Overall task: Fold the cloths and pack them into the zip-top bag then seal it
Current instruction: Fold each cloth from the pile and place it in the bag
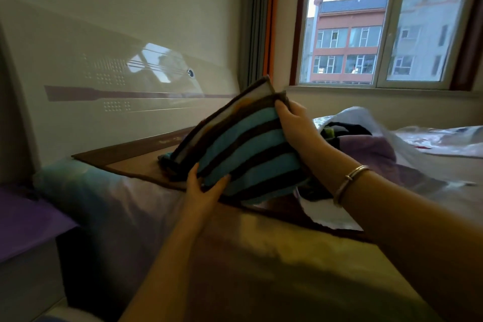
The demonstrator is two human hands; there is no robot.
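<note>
While both hands (202, 188) (298, 128) grip striped cloth (243, 149), fingers (283, 112) curled over edges

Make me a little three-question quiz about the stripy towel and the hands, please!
1. True or false: only one hand holds the striped towel.
2. Which hand grips the towel's upper edge? A) left hand B) right hand
3. Fill in: the clear zip-top bag lies to the towel's ____ and already holds ____.

Key
1. False; both hands hold it.
2. B; the left hand holds the lower edge.
3. Right; cloths.
</note>
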